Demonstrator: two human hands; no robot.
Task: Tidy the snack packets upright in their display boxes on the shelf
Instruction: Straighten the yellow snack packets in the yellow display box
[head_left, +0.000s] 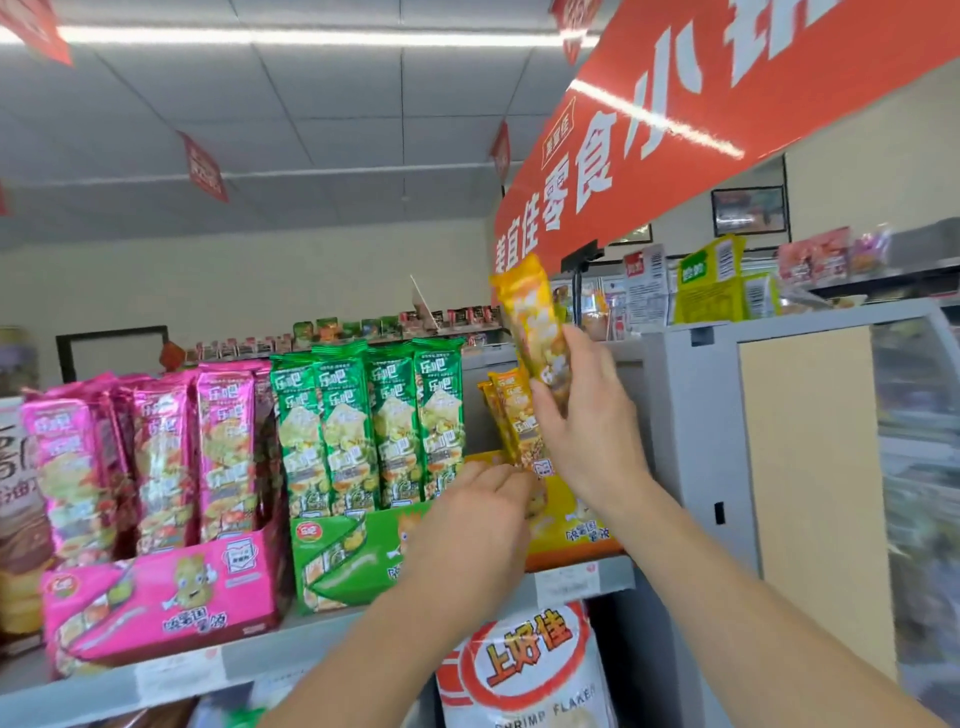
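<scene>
Three display boxes stand in a row on the shelf (322, 639). The pink box (171, 597) and the green box (348, 556) hold upright packets. The yellow box (571, 535) at the right end holds a few yellow packets (506, 410). My right hand (587, 421) grips one long yellow packet (530, 317) and holds it tilted above the yellow box. My left hand (478, 514) reaches to the front of the yellow box, fingers curled at the packets' lower ends; whether it holds one is hidden.
A grey cabinet (701, 415) stands right of the yellow box. A red banner (649, 130) hangs overhead. A white shrimp flakes bag (524, 670) sits on the shelf below. More packets stand on a far shelf (727, 280).
</scene>
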